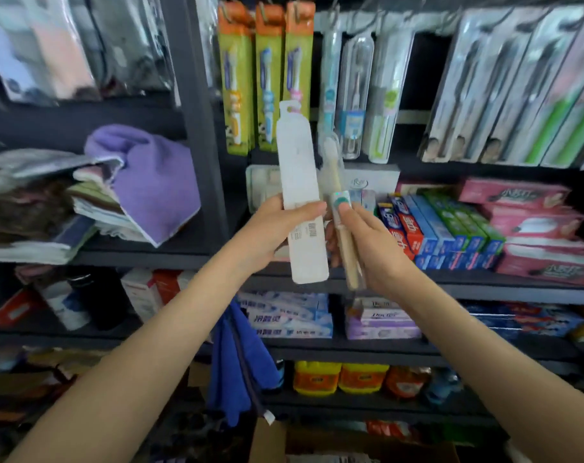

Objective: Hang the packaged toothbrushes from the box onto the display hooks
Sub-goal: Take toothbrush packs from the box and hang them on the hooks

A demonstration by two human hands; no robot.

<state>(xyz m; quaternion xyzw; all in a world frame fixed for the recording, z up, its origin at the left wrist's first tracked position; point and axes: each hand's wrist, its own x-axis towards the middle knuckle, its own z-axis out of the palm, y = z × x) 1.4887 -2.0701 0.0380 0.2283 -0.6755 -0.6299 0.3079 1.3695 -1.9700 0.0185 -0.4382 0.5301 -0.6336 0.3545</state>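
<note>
Gripping a white toothbrush pack [300, 182] in our left hand [273, 228], thumb laid across its printed back, we hold it upright with the hang tab on top. Our right hand [370, 245] pinches a clear pack [344, 235] with a beige-handled brush just beside it. Behind both, green-and-orange packs [267, 78] hang from hooks [265, 13] on the dark rack [197, 128]. Toothpaste boxes [434, 228] lie on the shelf to the right, a purple towel [150, 175] to the left.
</note>
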